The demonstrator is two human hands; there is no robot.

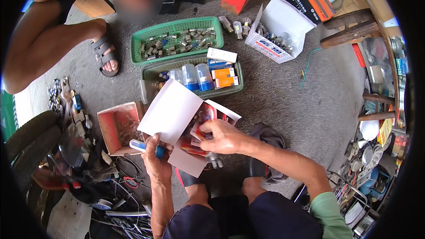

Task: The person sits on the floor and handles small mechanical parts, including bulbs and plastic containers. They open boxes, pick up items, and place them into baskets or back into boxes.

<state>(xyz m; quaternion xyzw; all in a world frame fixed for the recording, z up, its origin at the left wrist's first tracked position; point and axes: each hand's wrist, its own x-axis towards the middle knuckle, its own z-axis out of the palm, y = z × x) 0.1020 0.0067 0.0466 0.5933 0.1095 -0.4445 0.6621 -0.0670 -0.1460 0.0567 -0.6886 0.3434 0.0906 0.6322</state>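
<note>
My left hand [156, 159] is closed round a small clear tube with a blue cap [138, 145], its thumb beside the edge of an open white cardboard box [170, 110]. The box's lid flap stands raised on the left, and a lower flap hangs toward my knees. Inside lie several red-and-white packets [207, 112]. My right hand [219, 136] reaches into the box from the right with curled fingers, gripping a red-and-white packet; the fingertips are partly hidden. Just under that hand, by the box's edge, are small metal-based bulbs [215, 160].
Ahead stand a green basket of small bulbs [133, 46] and another basket [241, 79] with blue-capped tubes and small boxes. A white carton of bulbs [276, 53] is beyond, right. A red-lined box [106, 128] and tools lie left. Another person's sandalled foot [108, 57] is far left.
</note>
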